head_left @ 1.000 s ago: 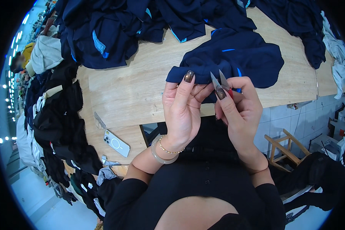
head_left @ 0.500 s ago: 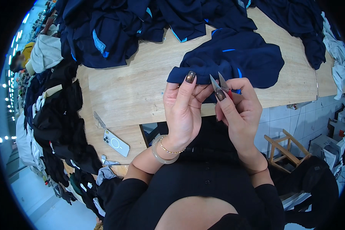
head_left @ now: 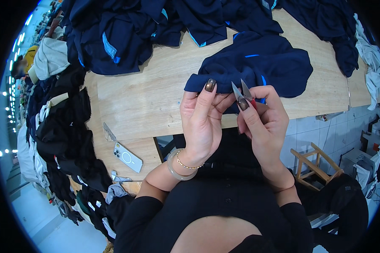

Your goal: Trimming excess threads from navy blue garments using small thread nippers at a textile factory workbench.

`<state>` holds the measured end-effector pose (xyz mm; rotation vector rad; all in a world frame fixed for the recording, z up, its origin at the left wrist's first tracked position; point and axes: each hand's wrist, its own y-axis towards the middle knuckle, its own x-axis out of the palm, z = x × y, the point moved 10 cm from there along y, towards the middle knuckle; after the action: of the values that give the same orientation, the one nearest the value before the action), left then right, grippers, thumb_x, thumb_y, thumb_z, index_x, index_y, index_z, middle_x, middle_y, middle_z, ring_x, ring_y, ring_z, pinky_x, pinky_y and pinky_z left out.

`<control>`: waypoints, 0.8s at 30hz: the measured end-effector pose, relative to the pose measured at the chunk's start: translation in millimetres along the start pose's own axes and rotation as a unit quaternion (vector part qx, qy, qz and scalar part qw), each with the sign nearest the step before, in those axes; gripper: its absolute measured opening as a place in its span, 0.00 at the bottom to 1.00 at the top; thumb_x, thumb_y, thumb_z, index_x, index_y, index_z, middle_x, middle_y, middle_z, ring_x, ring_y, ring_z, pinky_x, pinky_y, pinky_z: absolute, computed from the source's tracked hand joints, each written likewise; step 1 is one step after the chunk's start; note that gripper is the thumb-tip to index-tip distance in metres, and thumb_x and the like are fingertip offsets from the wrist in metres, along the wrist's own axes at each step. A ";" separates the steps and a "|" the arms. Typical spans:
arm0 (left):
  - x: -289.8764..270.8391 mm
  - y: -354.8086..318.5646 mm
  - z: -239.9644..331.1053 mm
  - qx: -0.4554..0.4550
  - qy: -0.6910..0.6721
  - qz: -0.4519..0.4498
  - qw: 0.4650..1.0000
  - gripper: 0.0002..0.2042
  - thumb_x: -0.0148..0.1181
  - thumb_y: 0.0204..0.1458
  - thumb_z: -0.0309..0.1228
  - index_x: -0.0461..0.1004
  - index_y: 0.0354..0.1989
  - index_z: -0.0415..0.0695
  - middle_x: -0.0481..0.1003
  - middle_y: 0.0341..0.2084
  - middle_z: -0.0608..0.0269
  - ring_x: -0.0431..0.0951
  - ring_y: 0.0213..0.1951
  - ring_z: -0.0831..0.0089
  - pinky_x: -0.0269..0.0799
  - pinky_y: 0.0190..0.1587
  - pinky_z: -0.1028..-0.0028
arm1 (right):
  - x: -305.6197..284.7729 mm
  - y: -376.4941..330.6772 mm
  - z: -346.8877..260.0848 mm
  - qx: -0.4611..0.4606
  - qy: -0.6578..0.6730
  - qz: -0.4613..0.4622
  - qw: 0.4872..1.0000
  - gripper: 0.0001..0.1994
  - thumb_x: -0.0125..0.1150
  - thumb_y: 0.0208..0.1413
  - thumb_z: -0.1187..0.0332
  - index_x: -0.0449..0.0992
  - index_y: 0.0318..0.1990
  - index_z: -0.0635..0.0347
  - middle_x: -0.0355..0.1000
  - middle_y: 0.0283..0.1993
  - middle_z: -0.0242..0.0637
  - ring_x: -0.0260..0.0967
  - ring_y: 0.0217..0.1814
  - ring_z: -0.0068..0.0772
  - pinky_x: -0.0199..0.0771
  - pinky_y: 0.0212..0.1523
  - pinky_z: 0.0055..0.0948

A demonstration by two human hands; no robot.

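Note:
A navy blue garment with bright blue trim lies on the wooden table, its near edge lifted toward me. My left hand pinches that edge, thumb on top and fingers beneath the cloth. Small thread snips with a red part at the grip sit in my right hand. Their two pointed blades stand slightly apart and point away from me, over the garment's edge just right of my left fingers. The fingertips of my left hand are partly hidden under the fabric.
Navy garments with light blue trim heap along the table's far side. Dark clothes pile at the left. A white phone lies on the lower left tabletop. A wooden stool stands on the floor at the right.

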<state>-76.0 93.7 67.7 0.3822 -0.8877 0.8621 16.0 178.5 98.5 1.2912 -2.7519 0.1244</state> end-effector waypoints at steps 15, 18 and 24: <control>0.9 -1.5 -0.2 -0.006 0.005 0.001 1.000 0.07 0.50 0.62 0.28 0.70 0.44 0.39 0.77 0.41 0.54 0.80 0.44 0.67 0.77 0.52 0.65 | -4.2 -3.6 -13.7 -0.081 -0.024 0.001 0.996 0.08 0.54 0.62 0.70 0.64 0.44 0.60 0.67 0.22 0.30 0.59 0.19 0.11 0.50 0.19 0.11; 0.9 -3.0 1.4 0.004 0.009 0.001 1.000 0.07 0.50 0.62 0.29 0.69 0.44 0.39 0.77 0.41 0.53 0.80 0.44 0.67 0.77 0.51 0.66 | 0.5 -3.5 -6.7 -0.045 -0.022 -0.015 0.999 0.07 0.54 0.62 0.70 0.65 0.43 0.61 0.68 0.22 0.30 0.60 0.19 0.11 0.50 0.19 0.11; 3.0 -2.1 3.1 0.014 0.020 0.000 1.000 0.07 0.50 0.62 0.29 0.69 0.44 0.39 0.77 0.41 0.53 0.80 0.43 0.67 0.77 0.50 0.66 | 0.7 -2.1 -4.6 -0.029 -0.024 -0.007 0.999 0.07 0.55 0.62 0.70 0.66 0.43 0.60 0.68 0.22 0.30 0.60 0.19 0.11 0.49 0.19 0.10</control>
<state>-74.9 92.0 72.1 0.3869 -0.8389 0.8803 17.3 177.2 103.3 1.3169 -2.7637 0.0129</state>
